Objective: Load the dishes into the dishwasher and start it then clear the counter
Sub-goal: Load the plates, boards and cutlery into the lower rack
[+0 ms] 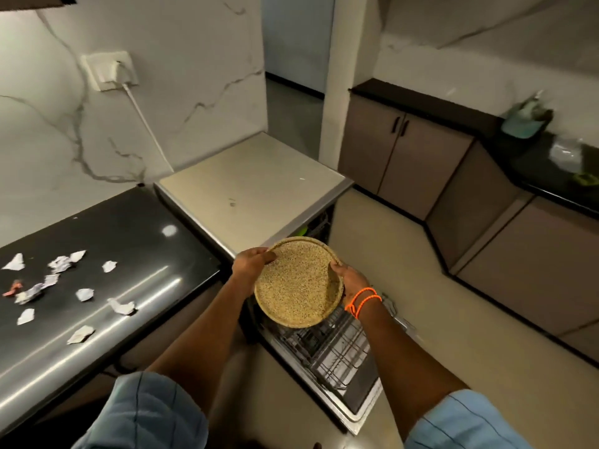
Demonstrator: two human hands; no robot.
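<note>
A round speckled beige plate point(298, 283) is held tilted above the open dishwasher. My left hand point(251, 264) grips its upper left rim, and my right hand point(348, 280), with orange bands at the wrist, grips its right rim. Below it the dishwasher's lower rack point(330, 348) is pulled out over the lowered door point(353, 406). Something green point(303, 230) shows inside the dishwasher's upper part. Several crumpled paper scraps point(58, 286) lie on the dark counter point(136, 264) to the left.
The dishwasher's pale top point(252, 183) stands next to the dark counter. A white cord point(146, 124) runs from a wall socket down behind it. Brown cabinets point(405, 153) and a second dark counter with a teal holder point(523, 124) line the right side. Beige floor point(405, 264) lies between.
</note>
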